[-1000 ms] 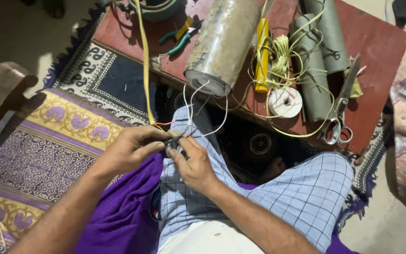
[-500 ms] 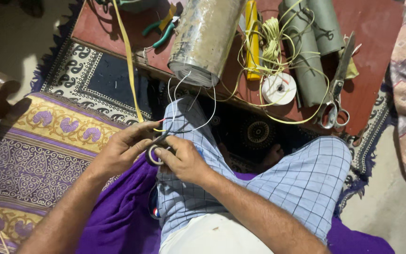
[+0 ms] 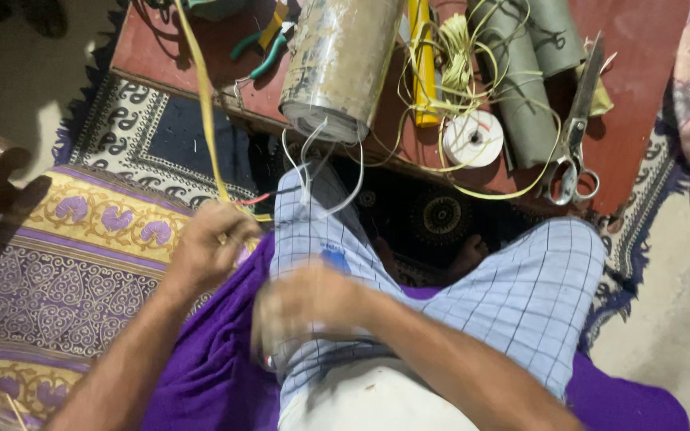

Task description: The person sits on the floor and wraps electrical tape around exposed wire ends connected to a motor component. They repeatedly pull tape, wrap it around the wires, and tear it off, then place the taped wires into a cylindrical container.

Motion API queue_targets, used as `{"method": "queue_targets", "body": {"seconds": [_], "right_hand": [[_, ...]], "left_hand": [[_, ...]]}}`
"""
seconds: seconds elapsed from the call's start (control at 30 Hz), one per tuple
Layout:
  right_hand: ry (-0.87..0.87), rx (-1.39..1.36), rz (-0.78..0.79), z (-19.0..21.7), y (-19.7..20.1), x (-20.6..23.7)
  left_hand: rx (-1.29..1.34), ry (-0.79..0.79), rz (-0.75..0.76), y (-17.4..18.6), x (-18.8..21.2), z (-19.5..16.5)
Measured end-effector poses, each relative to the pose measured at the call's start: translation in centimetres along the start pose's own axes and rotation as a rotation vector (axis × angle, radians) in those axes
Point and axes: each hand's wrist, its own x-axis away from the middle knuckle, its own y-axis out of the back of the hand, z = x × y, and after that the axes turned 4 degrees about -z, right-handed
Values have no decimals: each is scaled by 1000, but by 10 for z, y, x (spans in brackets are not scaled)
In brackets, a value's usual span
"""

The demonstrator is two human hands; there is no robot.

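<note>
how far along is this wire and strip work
Done: tools and material lie out on the red board: scissors, pliers, white spool. In hand: left hand grips the yellow strip by white wires; right hand is blurred. Left: loose yellow cord sits unworked.

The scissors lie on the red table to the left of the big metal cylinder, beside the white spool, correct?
Not quite. The head view shows the scissors on the red table to the right of the big metal cylinder, not the left. They do lie beside the white spool.
</note>
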Motion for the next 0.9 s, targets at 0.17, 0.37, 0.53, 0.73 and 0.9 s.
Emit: {"method": "queue_targets", "body": {"seconds": [0.17,0.37,0.53,0.73,0.9], "right_hand": [[183,278,368,38,44,48],[103,120,-218,4,76,47],[36,69,-323,-21,78,61],[-21,126,-431,-36,88,79],[182,539,-446,-33,103,73]], "left_hand": [[173,254,2,14,8,-17],[-329,-213,-191,10,7,-54],[-384,-329,-316,17,-1,-74],[-240,-161,-236,26,2,-55],[417,498,-235,36,0,-16]]}}
